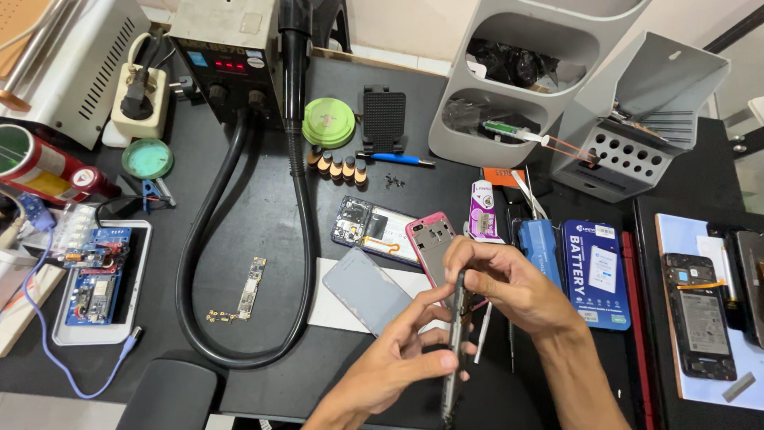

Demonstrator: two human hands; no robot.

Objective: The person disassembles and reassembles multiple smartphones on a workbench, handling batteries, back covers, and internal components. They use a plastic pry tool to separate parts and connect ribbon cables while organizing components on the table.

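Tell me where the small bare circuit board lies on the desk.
In the head view, the circuit board lies on the black desk, inside the loop of the black hose, left of the grey phone panel.

A black worktable (263, 239) stands against a pale wall (398, 28) in even light

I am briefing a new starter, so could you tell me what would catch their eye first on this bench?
First, at bottom centre, the left hand and right hand hold a phone frame edge-on. Behind them lie a pink phone frame and an opened phone. A thick black hose loops at left.
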